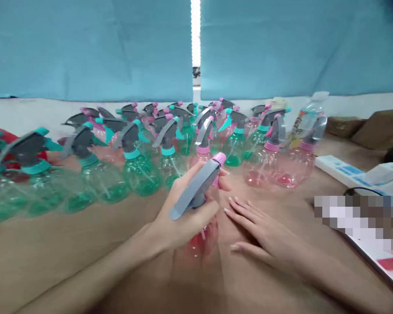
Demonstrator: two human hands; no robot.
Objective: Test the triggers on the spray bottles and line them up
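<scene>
My left hand [180,213] is wrapped round the neck of a spray bottle [203,240] with a clear pink body, a grey sprayer head and a pink nozzle. The bottle stands near the middle of the table, its nozzle pointing away and to the right. Part of its collar and trigger is hidden behind my fingers. To the right, my right hand [265,231] lies palm down with its fingers stretched out, holding nothing. Its fingertips are just beside the bottle, apart from it.
Rows of green spray bottles [140,174] and pink spray bottles [262,168] fill the table's far side and left. A clear drink bottle [306,117] stands behind them at right. White boxes [342,170] lie on the right, near brown cardboard [380,131]. A blue sheet [91,48] hangs at the back.
</scene>
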